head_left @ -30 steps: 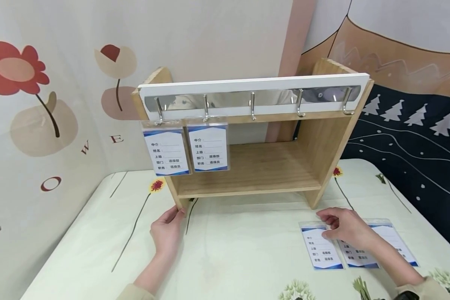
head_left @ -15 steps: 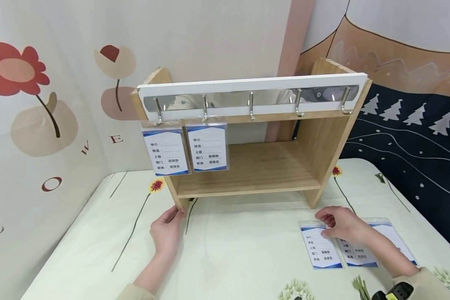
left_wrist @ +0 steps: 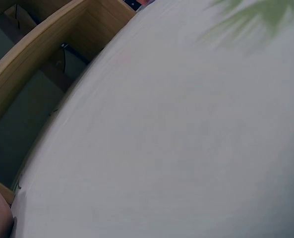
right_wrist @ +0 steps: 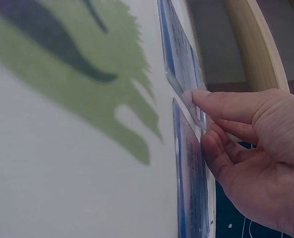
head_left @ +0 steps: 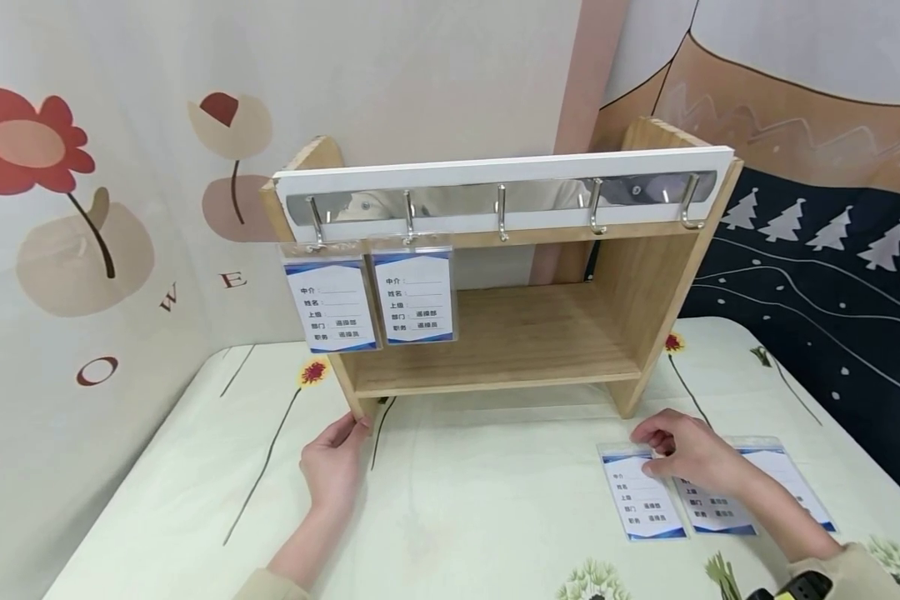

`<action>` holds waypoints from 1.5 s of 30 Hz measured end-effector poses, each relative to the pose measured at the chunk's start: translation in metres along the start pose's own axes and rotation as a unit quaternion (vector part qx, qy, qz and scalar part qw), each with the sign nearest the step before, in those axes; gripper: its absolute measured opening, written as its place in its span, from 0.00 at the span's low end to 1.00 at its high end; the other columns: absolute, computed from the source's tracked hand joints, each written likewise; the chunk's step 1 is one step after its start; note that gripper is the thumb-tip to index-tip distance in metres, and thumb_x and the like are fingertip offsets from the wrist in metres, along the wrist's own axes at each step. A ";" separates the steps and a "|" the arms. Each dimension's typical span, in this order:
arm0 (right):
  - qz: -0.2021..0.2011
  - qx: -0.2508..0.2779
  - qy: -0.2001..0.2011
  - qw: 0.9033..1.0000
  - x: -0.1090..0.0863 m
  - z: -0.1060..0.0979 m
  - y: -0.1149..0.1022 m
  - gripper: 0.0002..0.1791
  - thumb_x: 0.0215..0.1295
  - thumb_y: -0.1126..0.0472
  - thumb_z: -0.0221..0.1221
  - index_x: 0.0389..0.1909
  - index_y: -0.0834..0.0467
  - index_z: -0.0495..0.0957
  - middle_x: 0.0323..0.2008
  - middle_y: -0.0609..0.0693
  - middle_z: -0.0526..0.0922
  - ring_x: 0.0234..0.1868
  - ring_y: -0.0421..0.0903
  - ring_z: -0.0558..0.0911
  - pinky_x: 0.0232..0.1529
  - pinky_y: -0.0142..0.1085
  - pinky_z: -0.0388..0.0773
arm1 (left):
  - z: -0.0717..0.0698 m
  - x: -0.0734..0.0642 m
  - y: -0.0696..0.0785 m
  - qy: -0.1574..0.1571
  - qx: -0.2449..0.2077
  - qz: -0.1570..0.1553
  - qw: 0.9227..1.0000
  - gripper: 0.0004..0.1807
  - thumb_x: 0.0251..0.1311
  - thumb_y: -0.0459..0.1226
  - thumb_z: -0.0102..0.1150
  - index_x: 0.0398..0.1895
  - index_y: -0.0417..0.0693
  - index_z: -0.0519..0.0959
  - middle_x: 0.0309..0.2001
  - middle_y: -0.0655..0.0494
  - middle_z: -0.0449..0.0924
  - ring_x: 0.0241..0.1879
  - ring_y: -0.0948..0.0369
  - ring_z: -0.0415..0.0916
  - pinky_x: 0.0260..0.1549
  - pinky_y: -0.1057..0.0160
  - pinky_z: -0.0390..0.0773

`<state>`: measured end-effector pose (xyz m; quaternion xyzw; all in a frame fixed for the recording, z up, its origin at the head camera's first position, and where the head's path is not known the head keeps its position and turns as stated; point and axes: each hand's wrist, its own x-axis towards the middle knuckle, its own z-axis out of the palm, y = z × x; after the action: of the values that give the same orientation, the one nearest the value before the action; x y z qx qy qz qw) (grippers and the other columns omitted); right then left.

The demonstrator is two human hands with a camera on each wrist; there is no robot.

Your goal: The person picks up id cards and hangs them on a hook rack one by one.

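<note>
A small wooden shelf [head_left: 487, 335] stands on the table, with a white hook rail [head_left: 465, 171] along its upper front. My left hand [head_left: 333, 467] pinches the foot of the shelf's left side panel between thumb and fingers. At the right, my right hand [head_left: 693, 454] grips the upper right corner of a clear-sleeved name badge [head_left: 645, 500] that lies on the cloth. The thumb presses on this badge's edge [right_wrist: 181, 54] in the right wrist view. A second badge [head_left: 720, 512] and a third badge [head_left: 787, 483] lie beside it, partly hidden by my right hand and forearm.
Two badges, a left one [head_left: 333, 304] and a right one [head_left: 414, 296], hang from the two leftmost hooks. The hooks to their right hold nothing. A pale cloth [head_left: 465, 500] covers the table. Printed curtains [head_left: 450, 75] stand behind and at both sides.
The right wrist and its dark wristband have shifted very slightly; the right hand keeps its place at the badge corner. The left hand, shelf and badges have not visibly moved.
</note>
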<state>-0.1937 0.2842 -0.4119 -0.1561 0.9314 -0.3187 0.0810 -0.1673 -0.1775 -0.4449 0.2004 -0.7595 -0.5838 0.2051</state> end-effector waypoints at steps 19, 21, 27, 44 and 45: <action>-0.009 0.024 0.027 0.999 -0.005 0.006 -0.005 0.19 0.58 0.70 0.71 0.51 0.62 0.80 0.36 0.47 0.79 0.37 0.45 0.76 0.38 0.31 0.77 | 0.000 0.001 -0.001 -0.002 -0.004 -0.002 1.000 0.17 0.68 0.37 0.64 0.55 0.38 0.85 0.50 0.40 0.86 0.45 0.61 0.85 0.37 0.81 0.76; -0.007 0.017 0.040 0.999 -0.005 0.008 -0.007 0.19 0.59 0.71 0.70 0.52 0.61 0.81 0.37 0.47 0.80 0.38 0.45 0.77 0.39 0.31 0.78 | 0.000 0.001 -0.001 -0.002 -0.004 -0.002 1.000 0.17 0.68 0.36 0.64 0.55 0.37 0.85 0.50 0.40 0.86 0.46 0.59 0.85 0.37 0.81 0.76; -0.004 0.018 0.067 0.998 -0.004 0.009 -0.013 0.19 0.61 0.72 0.69 0.52 0.62 0.80 0.38 0.47 0.81 0.38 0.46 0.77 0.38 0.31 0.78 | 0.000 0.002 -0.001 -0.006 -0.005 -0.005 1.000 0.17 0.68 0.36 0.64 0.56 0.37 0.84 0.50 0.40 0.85 0.48 0.56 0.84 0.37 0.82 0.76; -0.040 0.048 0.105 0.992 -0.003 0.010 -0.030 0.17 0.63 0.76 0.65 0.52 0.63 0.80 0.45 0.51 0.84 0.45 0.49 0.82 0.46 0.35 0.83 | 0.000 0.001 -0.001 -0.006 -0.009 -0.005 1.000 0.17 0.68 0.36 0.63 0.57 0.36 0.84 0.51 0.40 0.85 0.49 0.53 0.85 0.37 0.82 0.76; -0.042 0.048 0.107 0.992 -0.003 0.010 -0.030 0.17 0.63 0.76 0.66 0.52 0.63 0.80 0.45 0.51 0.84 0.45 0.49 0.82 0.47 0.35 0.83 | 0.000 0.001 -0.001 -0.006 -0.008 -0.005 1.000 0.17 0.68 0.36 0.64 0.57 0.37 0.84 0.51 0.40 0.85 0.49 0.54 0.85 0.37 0.82 0.76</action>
<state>-0.1815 0.2570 -0.4010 -0.1563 0.9110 -0.3809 -0.0249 -0.1687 -0.1781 -0.4458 0.1992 -0.7549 -0.5921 0.1995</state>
